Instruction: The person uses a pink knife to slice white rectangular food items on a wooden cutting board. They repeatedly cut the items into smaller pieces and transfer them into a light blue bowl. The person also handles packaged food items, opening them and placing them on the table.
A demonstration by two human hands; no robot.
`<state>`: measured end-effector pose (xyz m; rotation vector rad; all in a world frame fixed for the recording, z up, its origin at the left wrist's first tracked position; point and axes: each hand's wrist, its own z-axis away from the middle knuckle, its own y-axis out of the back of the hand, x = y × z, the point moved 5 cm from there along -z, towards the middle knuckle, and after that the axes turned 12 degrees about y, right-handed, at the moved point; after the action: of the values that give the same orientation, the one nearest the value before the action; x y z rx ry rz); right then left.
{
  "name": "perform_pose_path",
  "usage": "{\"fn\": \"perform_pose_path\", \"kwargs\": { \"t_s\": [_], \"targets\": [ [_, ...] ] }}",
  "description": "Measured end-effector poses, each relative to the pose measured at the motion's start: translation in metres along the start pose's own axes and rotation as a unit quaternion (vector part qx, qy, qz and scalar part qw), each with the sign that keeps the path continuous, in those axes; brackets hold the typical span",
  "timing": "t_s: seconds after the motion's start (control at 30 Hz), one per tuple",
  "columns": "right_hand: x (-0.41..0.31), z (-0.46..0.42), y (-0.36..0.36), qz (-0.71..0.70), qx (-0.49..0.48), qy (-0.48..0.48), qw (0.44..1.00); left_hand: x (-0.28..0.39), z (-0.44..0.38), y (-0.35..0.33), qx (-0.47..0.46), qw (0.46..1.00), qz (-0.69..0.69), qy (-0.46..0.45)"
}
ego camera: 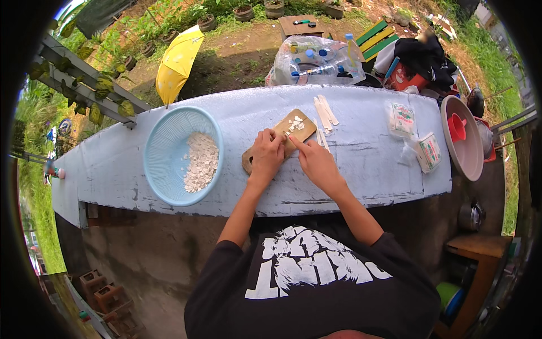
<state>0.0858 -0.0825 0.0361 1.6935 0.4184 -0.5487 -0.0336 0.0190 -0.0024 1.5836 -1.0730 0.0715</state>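
My left hand rests with curled fingers over a wooden cutting board, which lies aslant on the table. My right hand meets it from the right, index finger stretched towards the board's middle. Whatever either hand grips is hidden beneath the fingers. Small pale cut pieces lie at the board's far end. Just right of it are long pale flat strips, in a farther and a nearer group. To the left stands a light-blue plastic colander, partly filled with many similar pale pieces.
Two white plastic packs with printing lie on the light-blue painted table, at right. Beyond its right end is a wide basin holding a red dipper. A bag of bottles and yellow umbrella stand behind the far edge.
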Motion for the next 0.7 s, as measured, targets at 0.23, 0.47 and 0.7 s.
{"fn": "perform_pose_path", "kwargs": {
  "t_s": [0.23, 0.47, 0.7],
  "targets": [
    [0.010, 0.032, -0.003, -0.003, 0.020, 0.012, 1.000, -0.004, -0.001, 0.004, -0.035, 0.999, -0.002, -0.002],
    [0.001, 0.016, -0.006, -0.018, 0.039, 0.009, 0.999, -0.007, 0.012, 0.003, -0.028, 0.999, -0.010, -0.016],
    [-0.004, 0.011, -0.020, -0.018, 0.035, 0.005, 0.999, -0.004, 0.010, 0.006, -0.023, 0.999, -0.031, -0.014]
  ]
}}
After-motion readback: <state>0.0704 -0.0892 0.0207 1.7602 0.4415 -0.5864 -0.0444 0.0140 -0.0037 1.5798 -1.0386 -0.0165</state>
